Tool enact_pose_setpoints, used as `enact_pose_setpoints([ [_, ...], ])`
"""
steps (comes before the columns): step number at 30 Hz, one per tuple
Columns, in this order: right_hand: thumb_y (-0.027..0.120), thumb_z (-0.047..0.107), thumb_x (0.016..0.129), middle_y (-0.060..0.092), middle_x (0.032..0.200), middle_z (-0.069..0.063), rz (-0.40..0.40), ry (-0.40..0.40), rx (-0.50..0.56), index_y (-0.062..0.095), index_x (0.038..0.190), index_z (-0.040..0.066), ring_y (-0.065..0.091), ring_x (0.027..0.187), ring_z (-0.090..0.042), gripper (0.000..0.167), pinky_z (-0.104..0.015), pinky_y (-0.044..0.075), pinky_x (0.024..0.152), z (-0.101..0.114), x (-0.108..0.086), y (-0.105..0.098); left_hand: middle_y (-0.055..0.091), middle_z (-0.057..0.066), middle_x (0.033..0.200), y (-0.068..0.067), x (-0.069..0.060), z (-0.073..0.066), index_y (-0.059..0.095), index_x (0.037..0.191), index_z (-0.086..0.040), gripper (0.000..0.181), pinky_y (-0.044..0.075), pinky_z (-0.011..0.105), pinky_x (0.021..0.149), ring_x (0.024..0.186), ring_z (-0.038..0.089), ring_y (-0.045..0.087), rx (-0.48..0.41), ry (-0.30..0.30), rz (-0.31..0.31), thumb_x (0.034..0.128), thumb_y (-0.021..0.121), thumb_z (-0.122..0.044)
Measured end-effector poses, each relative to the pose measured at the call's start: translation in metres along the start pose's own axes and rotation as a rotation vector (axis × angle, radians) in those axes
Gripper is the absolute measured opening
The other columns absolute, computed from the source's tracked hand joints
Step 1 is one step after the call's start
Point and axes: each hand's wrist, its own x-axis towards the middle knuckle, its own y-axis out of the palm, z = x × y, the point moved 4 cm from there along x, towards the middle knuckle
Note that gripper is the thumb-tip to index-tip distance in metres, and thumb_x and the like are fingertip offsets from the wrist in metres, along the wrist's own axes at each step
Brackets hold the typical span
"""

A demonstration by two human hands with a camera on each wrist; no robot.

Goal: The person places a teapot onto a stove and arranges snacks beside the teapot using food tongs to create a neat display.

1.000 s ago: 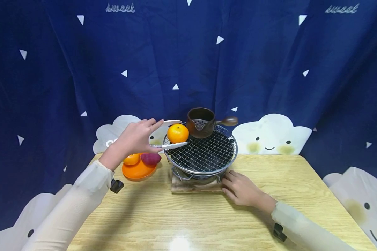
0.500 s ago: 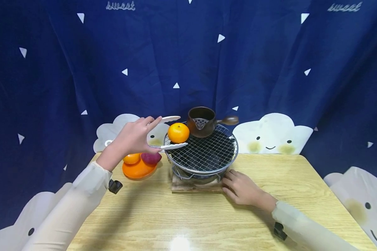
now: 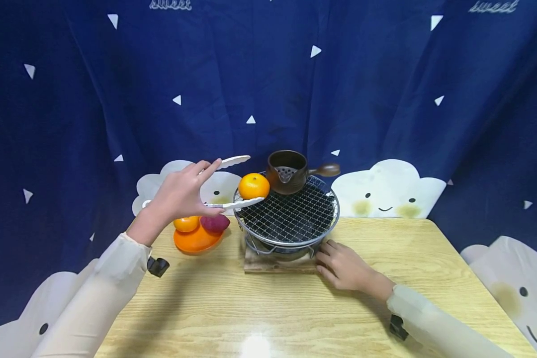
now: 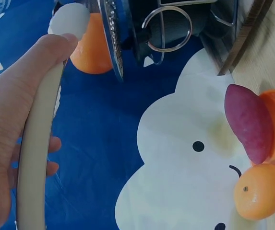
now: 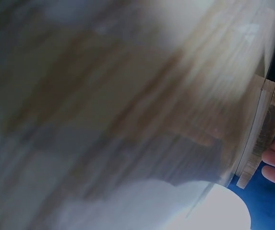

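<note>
My left hand (image 3: 181, 191) holds a pair of tongs (image 3: 234, 162) with white scalloped tips, spread wide. A mandarin (image 3: 253, 186) sits on the left part of the round wire grill (image 3: 295, 214), touching or very near a brown side-handled teapot (image 3: 287, 174). One tong tip lies in front of the mandarin, the other behind it and to the left; neither visibly squeezes it. In the left wrist view a pale tong arm (image 4: 36, 158) runs along the palm. My right hand (image 3: 342, 266) rests at the right corner of the wooden base (image 3: 279, 264), fingers touching its side.
Left of the grill, an orange plate (image 3: 198, 242) bears another mandarin (image 3: 186, 223) and a purple sweet potato (image 3: 215, 223). Behind the wooden table (image 3: 232, 308) hangs a dark blue curtain (image 3: 223, 74) with white cloud prints. The teapot's handle (image 3: 326, 170) points right.
My left hand has drawn left with the tongs, whose tips have spread further apart around the mandarin. The mandarin stays put on the grill. The right hand keeps its place.
</note>
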Motion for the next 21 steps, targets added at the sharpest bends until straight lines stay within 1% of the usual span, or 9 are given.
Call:
enact_pose_setpoints([
  [3, 0.065, 0.026, 0.089, 0.065, 0.097, -0.005, 0.002, 0.0, -0.001, 0.068, 0.097, 0.012, 0.061, 0.09, -0.021, 0.017, -0.039, 0.054, 0.083, 0.0, 0.0, 0.0, 0.061, 0.018, 0.134, -0.001, -0.003, 0.002, 0.044, 0.155, -0.011, 0.112, 0.059, 0.041, 0.07, 0.102, 0.033, 0.064, 0.005, -0.008, -0.014, 0.0651, 0.087, -0.063],
  [7, 0.065, 0.025, 0.089, 0.065, 0.097, -0.005, 0.0, 0.0, 0.004, 0.068, 0.096, 0.012, 0.06, 0.09, -0.021, 0.016, -0.039, 0.054, 0.083, 0.0, 0.0, 0.001, 0.062, 0.019, 0.131, -0.001, -0.007, 0.007, 0.044, 0.155, -0.01, 0.113, 0.06, 0.043, 0.07, 0.103, 0.034, 0.064, 0.014, -0.003, -0.065, 0.0642, 0.087, -0.062],
  [10, 0.065, 0.025, 0.089, 0.064, 0.096, -0.005, -0.001, 0.003, 0.009, 0.068, 0.097, 0.012, 0.06, 0.09, -0.021, 0.016, -0.039, 0.054, 0.083, 0.0, 0.0, 0.001, 0.062, 0.02, 0.131, -0.002, -0.011, 0.011, 0.044, 0.154, -0.01, 0.114, 0.06, 0.046, 0.075, 0.107, 0.036, 0.064, 0.021, -0.009, -0.108, 0.0629, 0.087, -0.062],
  [13, 0.065, 0.026, 0.09, 0.064, 0.096, -0.005, 0.0, 0.007, 0.013, 0.069, 0.097, 0.012, 0.06, 0.089, -0.02, 0.016, -0.038, 0.054, 0.082, 0.0, 0.0, 0.001, 0.064, 0.021, 0.128, -0.003, -0.014, 0.015, 0.046, 0.153, -0.009, 0.114, 0.058, 0.05, 0.084, 0.11, 0.038, 0.063, 0.041, 0.0, -0.167, 0.0614, 0.087, -0.063],
  [17, 0.065, 0.025, 0.089, 0.064, 0.097, -0.004, 0.0, 0.011, 0.011, 0.068, 0.097, 0.013, 0.06, 0.089, -0.02, 0.015, -0.038, 0.054, 0.082, -0.001, -0.001, 0.002, 0.065, 0.022, 0.124, -0.004, -0.018, 0.02, 0.048, 0.15, -0.006, 0.115, 0.053, 0.051, 0.089, 0.108, 0.039, 0.061, 0.058, 0.011, -0.229, 0.059, 0.086, -0.064],
  [21, 0.066, 0.025, 0.089, 0.065, 0.098, -0.005, -0.002, 0.011, 0.016, 0.069, 0.098, 0.012, 0.061, 0.091, -0.02, 0.016, -0.038, 0.054, 0.083, 0.0, -0.001, 0.002, 0.064, 0.022, 0.125, -0.004, -0.025, 0.024, 0.047, 0.15, -0.005, 0.115, 0.049, 0.052, 0.091, 0.11, 0.039, 0.058, 0.059, -0.008, -0.238, 0.0591, 0.085, -0.065],
])
